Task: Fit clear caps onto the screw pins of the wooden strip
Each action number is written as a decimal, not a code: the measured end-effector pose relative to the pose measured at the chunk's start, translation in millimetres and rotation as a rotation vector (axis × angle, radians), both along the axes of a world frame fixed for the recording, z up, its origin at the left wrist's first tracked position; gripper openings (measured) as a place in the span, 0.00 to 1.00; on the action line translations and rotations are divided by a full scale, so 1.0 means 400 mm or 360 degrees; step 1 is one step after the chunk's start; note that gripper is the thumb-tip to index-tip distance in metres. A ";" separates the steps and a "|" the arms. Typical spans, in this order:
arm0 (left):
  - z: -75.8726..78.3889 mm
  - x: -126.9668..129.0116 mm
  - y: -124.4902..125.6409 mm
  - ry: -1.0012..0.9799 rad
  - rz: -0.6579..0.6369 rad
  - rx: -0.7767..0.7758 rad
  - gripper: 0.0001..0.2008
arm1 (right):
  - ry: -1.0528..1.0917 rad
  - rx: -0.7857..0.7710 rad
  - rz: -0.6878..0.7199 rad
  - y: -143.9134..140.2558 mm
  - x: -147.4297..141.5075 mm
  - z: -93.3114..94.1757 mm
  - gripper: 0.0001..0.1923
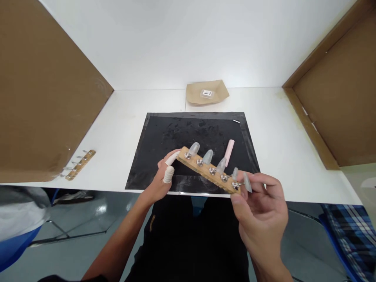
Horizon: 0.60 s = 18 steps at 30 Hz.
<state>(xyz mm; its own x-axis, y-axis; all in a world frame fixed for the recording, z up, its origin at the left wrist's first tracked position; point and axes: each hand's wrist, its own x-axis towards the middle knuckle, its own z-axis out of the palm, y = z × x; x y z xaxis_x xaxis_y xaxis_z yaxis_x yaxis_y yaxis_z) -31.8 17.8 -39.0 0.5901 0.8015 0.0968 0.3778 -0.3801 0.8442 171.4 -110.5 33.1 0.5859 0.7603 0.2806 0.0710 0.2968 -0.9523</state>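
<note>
Above the table's front edge I hold a wooden nail tip stand (207,171), a bar with several round metal mounts and clear artificial nail tips (208,156) sticking up. My left hand (160,180), with white wraps on its thumb and a finger, grips the bar's left end. At the lower right end, my right hand (263,207) pinches the bar with its thumb below and its fingers behind. One nail tip (247,182) stands by the right fingers; whether they touch it is unclear. A pink stick (229,152), perhaps a nail file, lies behind the bar.
A black mat (182,133) covers the table's middle, with a small white piece (236,121) on it. Behind stands a cardboard tray (194,96) holding a small labelled clear box (207,93). A second nail stand (80,166) lies left. Brown panels (44,98) flank the table.
</note>
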 end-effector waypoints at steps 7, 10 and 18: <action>-0.008 0.023 -0.007 0.0310 -0.0035 0.0187 0.41 | -0.0027 -0.0086 -0.0075 -0.010 0.010 0.001 0.17; -0.018 0.026 -0.013 0.0356 -0.0043 0.0299 0.40 | -0.0015 -0.0146 -0.0094 -0.015 0.014 0.000 0.16; -0.021 0.035 -0.016 0.0395 -0.0001 0.0391 0.39 | 0.0046 -0.0207 -0.0119 -0.023 0.016 -0.012 0.17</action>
